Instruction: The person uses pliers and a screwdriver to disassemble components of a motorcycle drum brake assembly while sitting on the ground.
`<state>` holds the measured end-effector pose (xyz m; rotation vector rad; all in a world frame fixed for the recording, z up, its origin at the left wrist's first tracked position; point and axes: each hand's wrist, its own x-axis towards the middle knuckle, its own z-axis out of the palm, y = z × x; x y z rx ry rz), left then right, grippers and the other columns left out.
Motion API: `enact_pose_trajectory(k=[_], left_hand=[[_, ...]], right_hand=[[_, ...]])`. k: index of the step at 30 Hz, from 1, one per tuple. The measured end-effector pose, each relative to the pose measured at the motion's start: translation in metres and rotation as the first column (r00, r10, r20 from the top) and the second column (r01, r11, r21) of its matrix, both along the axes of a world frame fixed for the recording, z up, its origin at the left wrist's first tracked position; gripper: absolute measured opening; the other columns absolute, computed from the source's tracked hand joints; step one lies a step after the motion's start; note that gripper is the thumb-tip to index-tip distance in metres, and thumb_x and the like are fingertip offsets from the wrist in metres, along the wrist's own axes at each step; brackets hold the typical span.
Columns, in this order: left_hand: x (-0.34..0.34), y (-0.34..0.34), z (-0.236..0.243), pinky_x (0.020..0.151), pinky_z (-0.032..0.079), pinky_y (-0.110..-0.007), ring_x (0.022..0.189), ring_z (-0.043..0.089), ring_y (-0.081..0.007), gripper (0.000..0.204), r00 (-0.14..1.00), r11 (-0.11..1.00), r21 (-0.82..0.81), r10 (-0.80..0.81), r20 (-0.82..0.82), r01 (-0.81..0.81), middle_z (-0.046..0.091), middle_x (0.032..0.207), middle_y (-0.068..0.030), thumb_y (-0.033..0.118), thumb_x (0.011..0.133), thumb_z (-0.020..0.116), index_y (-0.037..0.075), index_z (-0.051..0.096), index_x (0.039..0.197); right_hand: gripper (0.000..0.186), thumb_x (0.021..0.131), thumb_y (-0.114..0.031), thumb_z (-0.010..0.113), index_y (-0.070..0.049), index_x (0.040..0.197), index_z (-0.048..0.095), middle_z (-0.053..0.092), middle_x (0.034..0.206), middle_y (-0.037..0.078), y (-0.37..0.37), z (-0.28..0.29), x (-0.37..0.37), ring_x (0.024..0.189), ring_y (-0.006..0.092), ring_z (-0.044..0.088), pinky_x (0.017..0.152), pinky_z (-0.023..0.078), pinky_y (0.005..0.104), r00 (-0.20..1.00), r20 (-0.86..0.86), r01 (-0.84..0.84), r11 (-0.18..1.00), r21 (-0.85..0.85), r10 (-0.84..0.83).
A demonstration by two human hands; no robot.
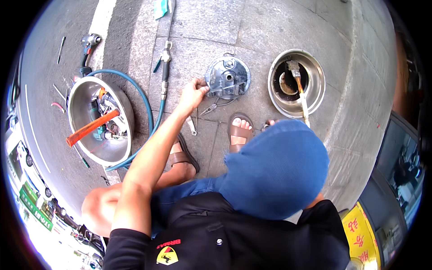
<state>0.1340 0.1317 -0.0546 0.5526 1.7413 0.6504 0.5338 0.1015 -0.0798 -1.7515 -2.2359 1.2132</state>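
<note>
A round, dark, greasy metal brake plate [219, 80] with a hole in its middle lies on the paving ahead of my feet. My left hand [193, 93] reaches to its left rim, fingers curled and closed at the edge. Most of my right hand [271, 122] is behind my raised knee in blue denim; only fingertips show past it, so its grip is hidden. Close to the plate's near side lie pliers [208, 110], and a wrench [192, 126] rests nearer my left foot.
At right, a steel basin [321, 85] holds dark liquid and a brush [299, 83]. On the left, a larger steel bowl [128, 114] contains tools, with an orange-handled tool [92, 128] across it. A blue-green hose [146, 99] curves beside it. Farther off lies a cordless power tool [87, 47].
</note>
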Motion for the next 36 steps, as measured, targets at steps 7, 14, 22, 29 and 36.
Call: enact_pose_trajectory(k=[7, 14, 22, 29, 36], left_hand=[[0.036, -0.043, 0.016, 0.062, 0.051, -0.025, 0.070, 0.063, -0.0118, 0.022, 0.936, 0.974, -0.068, 0.227, 0.269, -0.217, 0.069, 0.087, -0.0054, 0.013, 0.092, 0.066, -0.001, 0.063, 0.109], [0.015, -0.010, 0.048, 0.071, 0.053, -0.028, 0.078, 0.066, -0.0112, 0.023, 0.980, 0.953, 0.233, 0.197, 0.004, -0.192, 0.073, 0.087, -0.0078, 0.013, 0.091, 0.065, -0.002, 0.069, 0.108], [-0.016, 0.090, 0.005, 0.082, 0.054, -0.031, 0.090, 0.071, -0.0191, 0.026, 0.904, 0.941, -0.083, -0.338, -0.262, 0.328, 0.075, 0.094, -0.0140, 0.017, 0.085, 0.072, -0.001, 0.074, 0.104], [-0.023, 0.112, 0.000, 0.066, 0.051, -0.034, 0.068, 0.062, -0.0157, 0.017, 0.911, 0.924, 0.033, 0.370, 0.184, -0.381, 0.070, 0.082, -0.0071, 0.018, 0.090, 0.070, 0.004, 0.069, 0.100], [-0.227, 0.136, 0.049, 0.102, 0.047, -0.043, 0.110, 0.064, -0.0233, 0.094, 0.645, 0.840, 0.542, 0.423, -0.636, -0.016, 0.056, 0.133, -0.0289, 0.051, 0.087, 0.072, 0.006, 0.026, 0.155]], right_hand=[[0.032, 0.089, -0.015, 0.072, 0.000, 0.114, 0.059, 0.065, 0.102, 0.009, 0.079, 0.101, -0.124, 0.086, 0.0141, 0.065, 0.075, 0.054, 0.0285, 0.860, -0.460, 0.120, 0.964, -0.239, -0.221], [0.038, 0.090, -0.012, 0.072, 0.002, 0.122, 0.055, 0.064, 0.102, 0.007, 0.141, 0.088, -0.193, 0.087, 0.0105, 0.062, 0.078, 0.051, 0.0268, 0.760, -0.559, 0.068, 0.896, -0.438, -0.331], [0.039, 0.091, -0.013, 0.069, 0.000, 0.126, 0.057, 0.065, 0.107, 0.011, 0.123, 0.073, -0.196, 0.091, 0.0139, 0.065, 0.080, 0.054, 0.0280, 0.735, -0.593, 0.108, 0.919, -0.378, -0.330], [0.032, 0.091, -0.011, 0.069, 0.001, 0.120, 0.061, 0.063, 0.105, 0.009, 0.125, 0.065, -0.188, 0.084, 0.0112, 0.063, 0.077, 0.053, 0.0267, 0.853, -0.467, 0.117, 0.956, -0.267, -0.235], [0.032, 0.091, -0.014, 0.071, 0.001, 0.118, 0.061, 0.063, 0.103, 0.008, 0.120, 0.064, -0.202, 0.083, 0.0100, 0.062, 0.075, 0.053, 0.0253, 0.816, -0.487, 0.135, 0.922, -0.362, -0.311]])
